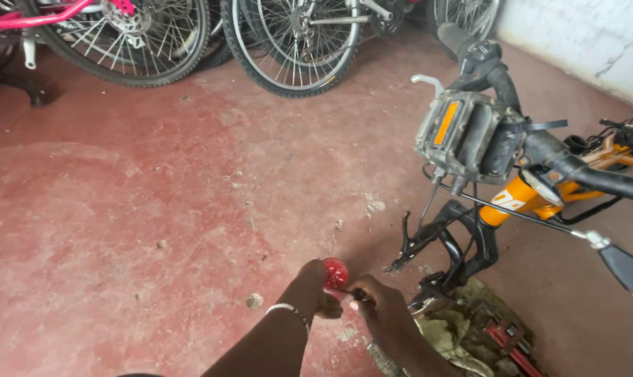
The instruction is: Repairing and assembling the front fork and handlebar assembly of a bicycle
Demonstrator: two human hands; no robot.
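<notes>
A small round red part (334, 272), glossy and about the shape of a cap or reflector, sits low in the middle of the view, just above the red-painted floor (121, 230). The left hand (315, 290) has its fingers curled shut around the part's left side, holding it; a thin pale bracelet (286, 308) circles that wrist. The right hand (378, 307) is touching the part's lower right edge, its fingers pinched close together on or just under it, though what exactly they grip is too small to tell. Just to the right of the hands lies a crumpled, dirty cloth (449, 331) with a red tool (508, 342) resting on it. Above the cloth stands an orange bicycle frame (522, 199), with black brake arms (428, 241) and cables hanging beside the hands, a grey pedal (463, 132) with an orange reflector, and a black handlebar (484, 66) higher up. The floor is scuffed and dotted with small stones. Well apart, along the top edge, stand several bicycle wheels (295, 42), one belonging to a pink-framed bicycle (37, 17). A whitewashed wall (589, 35) fills the upper right corner.
</notes>
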